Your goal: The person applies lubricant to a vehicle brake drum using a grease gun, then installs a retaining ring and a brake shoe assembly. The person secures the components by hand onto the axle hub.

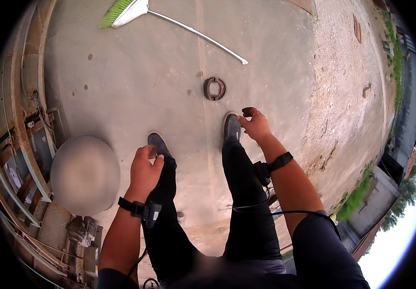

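Observation:
My left hand [145, 169] hangs above my left shoe, holding nothing that I can see. Its fingers curl loosely and the thumb stands apart. Above my right shoe [231, 129], my right hand [256, 126] reaches forward with thumb and fingers apart and nothing between them; its fingertips look dark. On the concrete ahead lies a rusty, ring-shaped metal part [223, 89] built of curved pieces, with an open middle. It is nearest to my right hand, and neither hand touches it. Both wrists wear black strapped devices, with a cable running up the right arm.
A broom [196, 32] with green bristles and a pale handle lies on the floor ahead. Rusty metal framework [22, 120] and machinery stand along the left. Gravelly ground [345, 86] borders the concrete on the right. A blurred round patch hides something at the left.

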